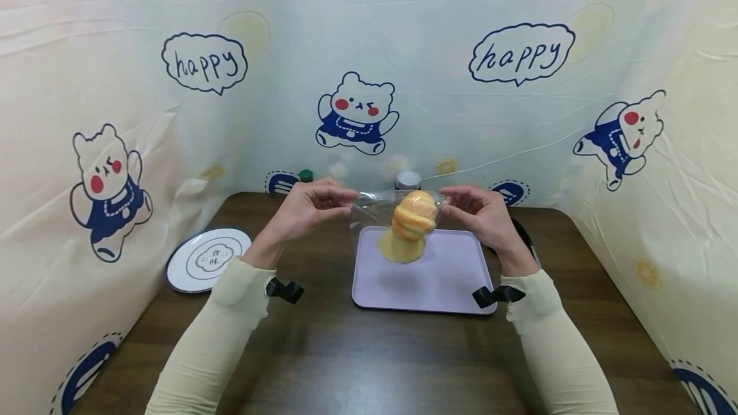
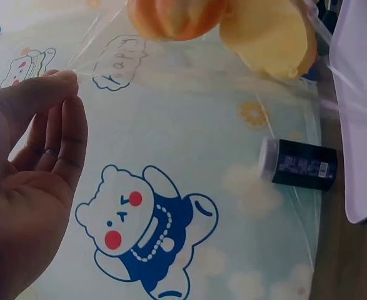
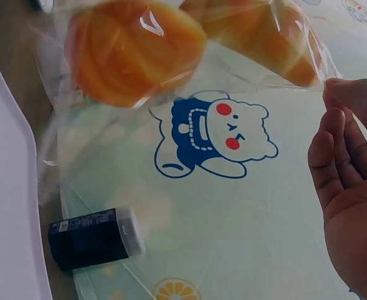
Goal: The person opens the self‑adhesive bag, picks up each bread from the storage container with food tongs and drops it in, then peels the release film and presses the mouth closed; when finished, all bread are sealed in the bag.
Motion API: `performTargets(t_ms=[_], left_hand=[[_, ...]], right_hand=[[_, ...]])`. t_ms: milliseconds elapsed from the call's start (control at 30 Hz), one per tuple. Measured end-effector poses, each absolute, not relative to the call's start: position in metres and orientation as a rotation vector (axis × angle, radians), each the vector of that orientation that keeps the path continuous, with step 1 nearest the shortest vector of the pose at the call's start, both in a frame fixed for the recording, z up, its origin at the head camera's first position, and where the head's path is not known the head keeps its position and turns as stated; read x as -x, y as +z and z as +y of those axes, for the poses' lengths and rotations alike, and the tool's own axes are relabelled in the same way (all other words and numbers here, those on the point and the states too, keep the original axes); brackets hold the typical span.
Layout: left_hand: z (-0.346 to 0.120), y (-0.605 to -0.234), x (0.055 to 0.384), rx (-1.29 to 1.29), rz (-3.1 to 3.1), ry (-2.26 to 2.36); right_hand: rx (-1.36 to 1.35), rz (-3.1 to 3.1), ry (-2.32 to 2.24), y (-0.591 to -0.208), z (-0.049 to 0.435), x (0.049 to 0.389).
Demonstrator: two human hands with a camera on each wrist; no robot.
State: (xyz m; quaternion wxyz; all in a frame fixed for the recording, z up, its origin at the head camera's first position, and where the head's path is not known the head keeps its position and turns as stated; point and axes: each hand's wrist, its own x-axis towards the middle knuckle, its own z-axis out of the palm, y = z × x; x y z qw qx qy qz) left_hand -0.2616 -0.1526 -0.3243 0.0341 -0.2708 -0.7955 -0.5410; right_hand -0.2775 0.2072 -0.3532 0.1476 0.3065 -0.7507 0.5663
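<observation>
A clear plastic bag [image 1: 369, 209] hangs stretched between both hands, above a pale purple tray [image 1: 455, 284]. Inside it is a golden, ridged bread roll [image 1: 414, 218], with a flatter, pale yellow piece [image 1: 401, 248] below it. My left hand [image 1: 308, 209] pinches the bag's upper left corner between thumb and fingers. At the upper right corner, my right hand [image 1: 484, 215] pinches the plastic the same way, close to the bread. In the right wrist view, two glossy bread shapes [image 3: 136, 53] show through the film. Whether the pale piece is separate bread, I cannot tell.
A white plate [image 1: 181, 268] with a dark rim lies on the left of the brown wooden table [image 1: 323, 351]. Behind the tray stands a dark bottle [image 3: 86, 240] with a whitish cap. A green cap [image 1: 305, 175] shows behind the left hand, a dark object [image 1: 521, 232] behind the right.
</observation>
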Motion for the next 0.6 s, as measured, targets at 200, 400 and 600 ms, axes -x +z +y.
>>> performTargets(t_ms=[200, 400, 600], left_hand=[[-0.1535, -0.3253, 0.2622, 0.869, -2.444, -1.652], [-0.1514, -0.3259, 0.2625, 0.787, -2.451, -1.622], [-0.1481, -0.3275, 0.2641, 0.666, -2.469, -1.663]], right_hand=[[-0.942, -2.149, 1.637, -0.354, 0.2097, 0.2781], [-0.983, -2.112, 1.651, -0.3532, 0.2081, 0.2793], [-0.897, -2.157, 1.566, -0.3518, 0.2013, 0.2802]])
